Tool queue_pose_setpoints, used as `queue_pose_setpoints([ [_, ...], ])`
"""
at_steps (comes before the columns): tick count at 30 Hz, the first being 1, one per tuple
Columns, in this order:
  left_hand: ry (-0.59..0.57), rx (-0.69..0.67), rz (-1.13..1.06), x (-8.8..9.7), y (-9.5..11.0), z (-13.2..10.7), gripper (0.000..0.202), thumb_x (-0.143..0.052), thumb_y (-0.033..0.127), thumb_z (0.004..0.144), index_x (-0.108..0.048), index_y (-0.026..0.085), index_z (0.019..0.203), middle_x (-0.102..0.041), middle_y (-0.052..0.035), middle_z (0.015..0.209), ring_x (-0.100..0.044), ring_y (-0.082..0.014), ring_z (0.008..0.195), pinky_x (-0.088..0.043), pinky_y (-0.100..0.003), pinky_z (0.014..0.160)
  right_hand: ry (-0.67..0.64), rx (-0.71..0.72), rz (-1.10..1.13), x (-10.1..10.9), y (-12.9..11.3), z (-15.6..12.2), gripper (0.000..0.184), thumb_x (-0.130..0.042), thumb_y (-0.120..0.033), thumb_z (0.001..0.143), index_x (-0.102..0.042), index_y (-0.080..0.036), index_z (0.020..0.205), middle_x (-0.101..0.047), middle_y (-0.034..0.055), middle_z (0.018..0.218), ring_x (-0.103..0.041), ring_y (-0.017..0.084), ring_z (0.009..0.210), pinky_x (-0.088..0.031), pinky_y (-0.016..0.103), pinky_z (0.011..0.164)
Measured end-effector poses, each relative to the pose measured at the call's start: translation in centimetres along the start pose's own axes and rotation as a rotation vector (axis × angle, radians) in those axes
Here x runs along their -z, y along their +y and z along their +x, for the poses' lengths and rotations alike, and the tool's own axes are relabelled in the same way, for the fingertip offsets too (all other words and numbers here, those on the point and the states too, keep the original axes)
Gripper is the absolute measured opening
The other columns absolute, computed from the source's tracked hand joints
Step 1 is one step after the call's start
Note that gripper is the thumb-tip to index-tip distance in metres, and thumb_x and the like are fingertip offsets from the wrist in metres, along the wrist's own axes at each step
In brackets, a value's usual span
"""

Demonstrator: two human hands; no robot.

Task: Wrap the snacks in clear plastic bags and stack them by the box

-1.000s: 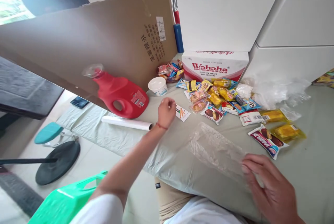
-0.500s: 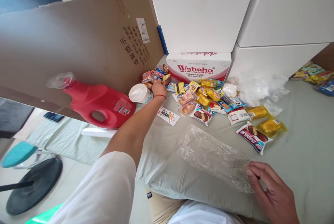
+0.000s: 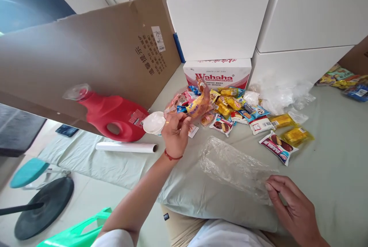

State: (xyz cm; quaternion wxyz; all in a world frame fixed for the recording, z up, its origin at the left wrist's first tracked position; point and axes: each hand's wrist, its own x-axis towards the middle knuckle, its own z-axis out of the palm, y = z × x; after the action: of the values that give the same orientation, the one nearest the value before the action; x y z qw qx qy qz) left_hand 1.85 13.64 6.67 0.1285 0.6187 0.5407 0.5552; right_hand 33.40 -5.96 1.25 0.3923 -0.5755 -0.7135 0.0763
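My left hand (image 3: 176, 130) is closed, thumb and fingers pinching the lower end of a long packaged snack (image 3: 198, 105) in a yellow and reddish-brown wrapper. The snack is held up in front of the snack pile, its top curving upward. Pinched at its right end by my right hand (image 3: 290, 201), a crumpled clear plastic bag (image 3: 230, 164) lies stretched over the pale green sheet (image 3: 324, 155). Beside my left wrist is a white paper cup (image 3: 153, 122). Partly hidden behind my left fingers is a small white card (image 3: 193, 130).
Several wrapped snacks (image 3: 224, 105) are heaped before a Wahaha carton (image 3: 189, 71). A red jug (image 3: 115, 118) and a white roll (image 3: 126, 147) lie left, near a large cardboard sheet (image 3: 115, 47). Clear plastic bags (image 3: 283, 95) lie behind at right.
My left hand has drawn back from the pile toward me, bringing out the long packaged snack. My right hand keeps its pinch on the plastic bag, shifted slightly left in view.
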Motion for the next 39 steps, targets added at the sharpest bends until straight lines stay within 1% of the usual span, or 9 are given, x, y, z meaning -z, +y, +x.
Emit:
queue_pose_setpoints([
  [4,0.024,0.287,-0.607,-1.9,3.2,2.3,0.024,-0.073,0.040,0.090,-0.061,0.020,0.086,-0.055,0.0075,0.060,-0.050,-0.0052,0.042,-0.035,-0.015,0.040,-0.014,-0.029,0.011,0.0,0.1,-0.3,0.013,-0.057,-0.029,0.101,-0.068,-0.024,0.098,-0.068,0.0036,0.096,-0.070,0.013,0.078,-0.055,0.019,0.068],
  [10,0.001,0.868,-1.230,-7.9,1.8,6.7,0.035,-0.045,0.015,0.105,-0.047,0.017,0.069,-0.052,0.0093,0.053,-0.017,0.0015,0.027,-0.012,-0.013,0.031,-0.018,-0.049,-0.008,0.4,0.9,-1.3,0.011,-0.058,-0.028,0.100,-0.069,-0.025,0.100,-0.069,0.0038,0.099,-0.071,0.012,0.080,-0.056,0.018,0.069],
  [19,0.017,0.639,-1.338,-6.9,2.9,7.7,0.044,-0.016,0.001,0.103,-0.028,0.018,0.064,-0.021,0.0105,0.043,-0.004,-0.0033,0.030,-0.013,-0.011,0.034,0.040,-0.233,0.075,2.5,1.4,-1.0,0.016,-0.064,-0.035,0.096,-0.075,-0.025,0.089,-0.071,0.0033,0.095,-0.069,0.014,0.077,-0.055,0.020,0.065],
  [22,-0.104,0.571,-1.297,-6.4,4.8,5.7,0.040,-0.022,0.003,0.102,-0.032,0.019,0.066,-0.018,0.0111,0.045,0.003,-0.0046,0.033,-0.011,-0.013,0.033,0.130,-0.433,0.297,3.5,1.0,1.2,0.017,-0.067,-0.040,0.094,-0.076,-0.027,0.099,-0.071,0.0042,0.103,-0.063,0.013,0.070,-0.052,0.021,0.056],
  [26,-0.434,0.718,-1.245,-6.8,6.3,-1.4,0.033,-0.037,0.024,0.103,-0.042,0.023,0.070,-0.019,0.0118,0.043,0.004,-0.0055,0.032,-0.011,-0.018,0.031,0.142,-0.636,0.841,4.5,0.1,4.1,0.062,-0.071,-0.064,0.084,-0.059,-0.033,0.137,-0.071,0.0074,0.111,-0.051,0.011,0.057,-0.038,0.021,0.038],
  [28,-0.642,0.843,-1.228,-7.6,6.2,-5.3,0.035,-0.042,0.031,0.101,-0.045,0.024,0.067,-0.014,0.0115,0.037,-0.001,-0.0066,0.029,-0.015,-0.019,0.030,0.082,-0.677,1.055,4.5,-0.1,4.4,0.071,-0.076,-0.074,0.072,-0.066,-0.029,0.126,-0.069,0.0036,0.083,-0.044,0.011,0.048,-0.030,0.020,0.033],
  [31,-0.738,0.913,-1.185,-9.4,6.3,-9.4,0.025,-0.051,0.033,0.094,-0.056,0.023,0.072,-0.020,0.0115,0.035,-0.007,-0.0063,0.028,-0.023,-0.019,0.032,0.078,-0.691,1.197,4.4,-0.6,3.3,0.050,-0.080,-0.069,0.073,-0.071,-0.025,0.095,-0.051,-0.0046,0.052,-0.035,0.009,0.040,-0.032,0.020,0.034],
  [35,-0.685,0.644,-0.768,-10.1,6.8,-11.8,0.023,-0.054,0.041,0.095,-0.066,0.023,0.104,-0.065,0.0016,0.065,-0.054,-0.0128,0.046,-0.050,-0.027,0.053,0.196,-0.575,0.963,6.9,-1.1,1.8,0.029,-0.075,-0.055,0.086,-0.071,-0.026,0.089,-0.053,-0.0047,0.052,-0.049,0.013,0.046,-0.051,0.029,0.053],
  [39,-0.727,-0.077,-0.089,-7.4,4.4,-13.6,0.031,-0.049,0.036,0.098,-0.069,0.024,0.118,-0.073,-0.0094,0.119,-0.070,-0.0260,0.107,-0.053,-0.042,0.092,0.233,-0.424,0.266,12.3,1.9,3.0,0.018,-0.068,-0.042,0.095,-0.074,-0.026,0.099,-0.070,0.0013,0.077,-0.065,0.018,0.072,-0.054,0.033,0.071],
])
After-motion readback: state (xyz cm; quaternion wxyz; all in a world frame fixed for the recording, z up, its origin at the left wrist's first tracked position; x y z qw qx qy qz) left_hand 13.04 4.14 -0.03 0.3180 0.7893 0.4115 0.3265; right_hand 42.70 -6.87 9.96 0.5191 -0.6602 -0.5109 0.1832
